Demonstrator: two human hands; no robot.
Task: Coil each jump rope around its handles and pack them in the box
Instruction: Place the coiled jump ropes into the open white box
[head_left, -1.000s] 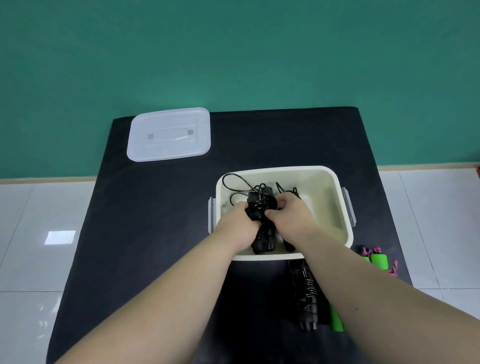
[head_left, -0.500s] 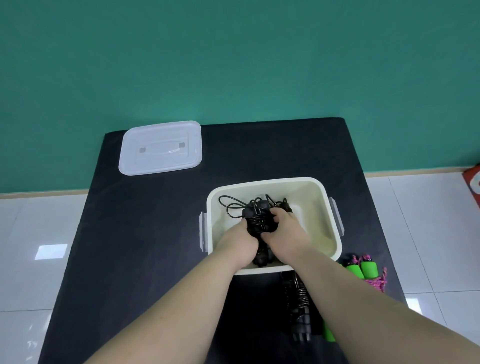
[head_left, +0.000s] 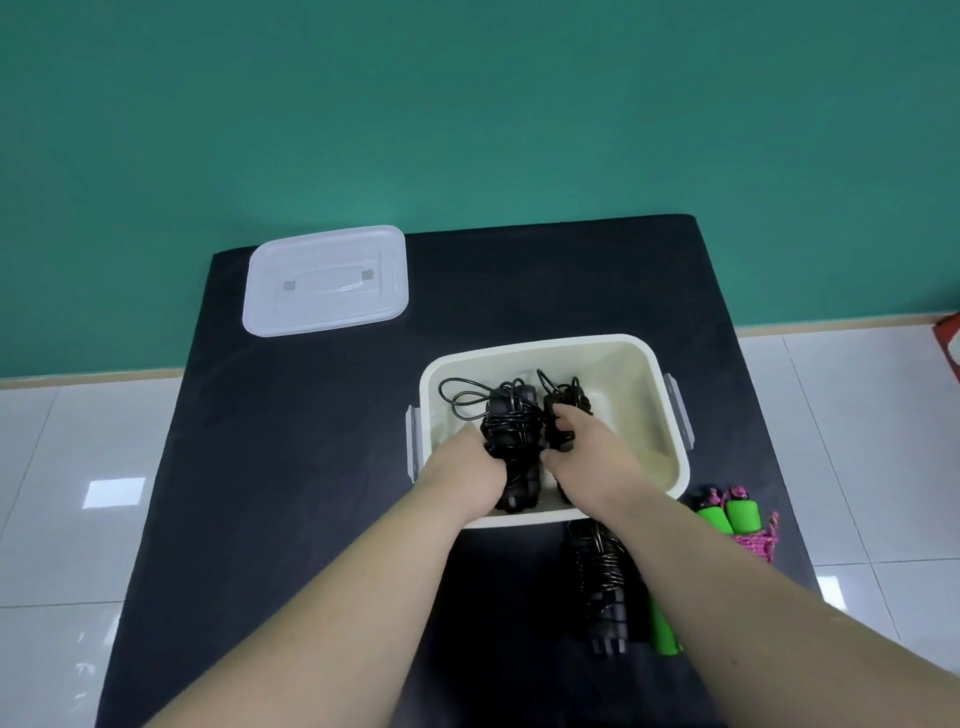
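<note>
Jump rope (head_left: 602, 587) of glossy black cord, coiled round its handles, lies on the matte dark surface (head_left: 311, 467) before the cream plastic box (head_left: 670, 415), beside green foam handles (head_left: 727, 517) with pink braid. Inside the box, the left hand (head_left: 467, 462) grips one black coiled bundle (head_left: 511, 431); the right hand (head_left: 587, 447) clasps the second bundle (head_left: 558, 410). Beyond the box lies a translucent rounded lid (head_left: 324, 280).

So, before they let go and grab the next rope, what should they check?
1. The first black bundle lies inside the box, left hand gripping it: ok.
2. The second black bundle too, right hand gripping it: ok.
3. The first bundle's loose loops tucked in: not ok, they stick out.
4. Room left in the box: ok, right side bare.
5. The black rope on the table coiled: ok.
6. The pink rope fully coiled: cannot tell.
</note>
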